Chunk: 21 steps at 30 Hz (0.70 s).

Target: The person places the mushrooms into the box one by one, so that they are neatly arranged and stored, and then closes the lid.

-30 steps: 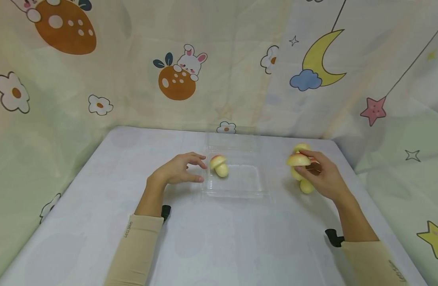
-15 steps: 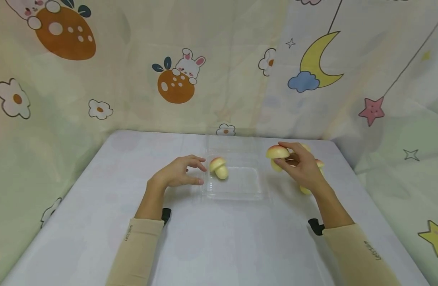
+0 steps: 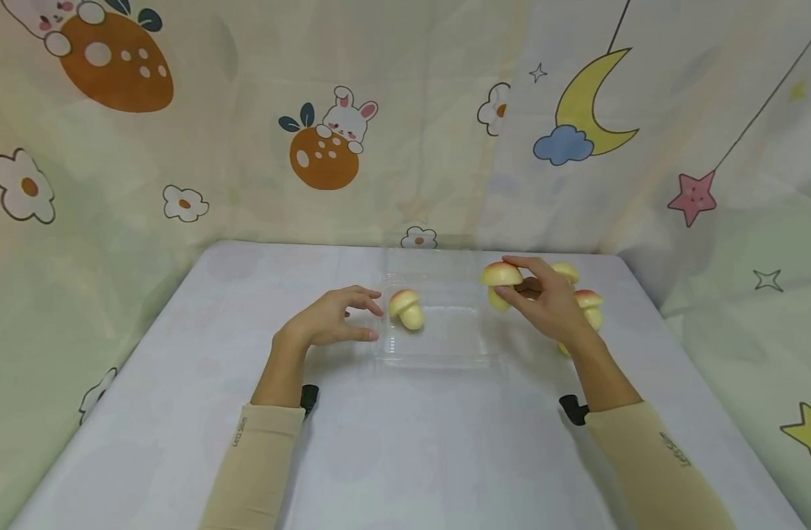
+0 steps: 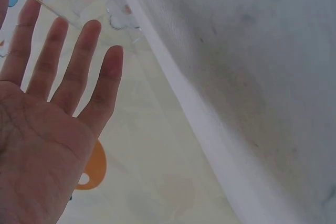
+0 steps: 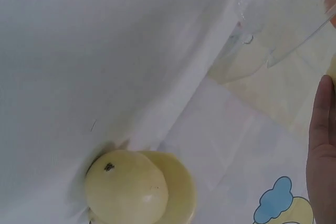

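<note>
Over my remote feed I see pale printed fabric (image 3: 432, 147) rising behind and beside a white table (image 3: 392, 449) with rounded far corners. On the fabric I make out rabbits (image 3: 344, 125), orange fruits (image 3: 324, 162), outlined flowers (image 3: 185, 203), a yellow moon (image 3: 575, 103), a blue cloud (image 3: 564, 146) and a pink star (image 3: 692, 197). The light looks soft.

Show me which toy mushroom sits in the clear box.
The leftmost mushroom in the head view, inside the box, toward its left. The right hand holds another mushroom; the remaining mushrooms are on the table, right of the box.
</note>
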Each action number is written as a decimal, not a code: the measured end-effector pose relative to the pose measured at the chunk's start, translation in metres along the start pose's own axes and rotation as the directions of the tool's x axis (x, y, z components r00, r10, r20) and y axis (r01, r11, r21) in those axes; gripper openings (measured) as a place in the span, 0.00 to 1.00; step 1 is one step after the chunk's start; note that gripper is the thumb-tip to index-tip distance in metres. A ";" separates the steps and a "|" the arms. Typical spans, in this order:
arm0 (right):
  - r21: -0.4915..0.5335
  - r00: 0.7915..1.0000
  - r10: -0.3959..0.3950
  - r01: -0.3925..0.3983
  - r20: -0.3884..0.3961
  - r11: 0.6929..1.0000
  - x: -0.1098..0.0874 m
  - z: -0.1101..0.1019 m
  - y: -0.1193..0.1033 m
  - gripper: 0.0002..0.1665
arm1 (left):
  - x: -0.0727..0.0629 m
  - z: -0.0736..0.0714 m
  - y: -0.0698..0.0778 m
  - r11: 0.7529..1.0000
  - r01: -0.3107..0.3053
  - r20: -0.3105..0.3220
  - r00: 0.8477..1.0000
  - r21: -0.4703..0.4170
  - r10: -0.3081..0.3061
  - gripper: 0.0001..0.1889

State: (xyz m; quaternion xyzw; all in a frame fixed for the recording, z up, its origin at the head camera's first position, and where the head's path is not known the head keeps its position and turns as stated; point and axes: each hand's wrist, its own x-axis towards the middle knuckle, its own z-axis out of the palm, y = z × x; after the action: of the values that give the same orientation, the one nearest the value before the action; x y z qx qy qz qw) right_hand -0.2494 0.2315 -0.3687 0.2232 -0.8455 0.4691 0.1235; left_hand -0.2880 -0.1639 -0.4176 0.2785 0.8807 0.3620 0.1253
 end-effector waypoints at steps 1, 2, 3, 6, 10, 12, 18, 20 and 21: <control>-0.005 1.000 0.009 -0.009 0.001 1.000 0.001 0.002 -0.001 0.31 | 0.000 0.000 0.000 1.000 0.001 0.001 1.000 0.000 -0.001 0.23; -0.012 1.000 0.014 -0.014 0.005 1.000 0.002 0.004 -0.001 0.31 | 0.000 0.000 0.000 1.000 0.001 0.001 1.000 0.000 -0.001 0.23; -0.013 1.000 0.021 -0.021 0.010 1.000 0.003 0.006 -0.002 0.31 | 0.000 0.000 0.000 1.000 0.003 0.001 1.000 0.000 -0.003 0.23; -0.009 1.000 -0.008 0.008 0.014 1.000 0.005 0.011 -0.004 0.30 | 0.000 0.000 0.000 1.000 0.004 0.002 1.000 0.003 -0.004 0.23; -0.006 0.999 -0.022 0.022 0.025 1.000 0.010 0.018 -0.005 0.30 | 0.000 -0.001 0.001 1.000 -0.002 -0.004 1.000 0.001 0.002 0.23; -0.001 0.999 -0.017 0.017 0.044 1.000 0.012 0.023 -0.003 0.30 | 0.000 -0.001 0.003 1.000 0.000 -0.005 1.000 0.000 0.000 0.23; 0.005 0.995 -0.019 0.018 0.097 1.000 0.021 0.044 0.015 0.32 | -0.002 -0.002 0.005 1.000 0.007 -0.004 1.000 -0.003 -0.007 0.23; 0.016 0.995 -0.015 0.013 0.103 1.000 0.024 0.050 0.021 0.33 | -0.003 -0.001 0.004 1.000 0.005 0.000 1.000 -0.001 -0.005 0.23; 0.024 0.994 -0.014 0.012 0.108 1.000 0.025 0.053 0.023 0.33 | -0.003 -0.001 0.004 1.000 0.005 0.001 1.000 -0.001 -0.005 0.24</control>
State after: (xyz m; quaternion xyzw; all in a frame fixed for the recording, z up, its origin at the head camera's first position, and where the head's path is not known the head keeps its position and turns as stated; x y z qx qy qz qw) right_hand -0.2821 0.1905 -0.4032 0.2552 -0.8440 0.4652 0.0780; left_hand -0.2847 -0.1639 -0.4143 0.2766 0.8812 0.3619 0.1268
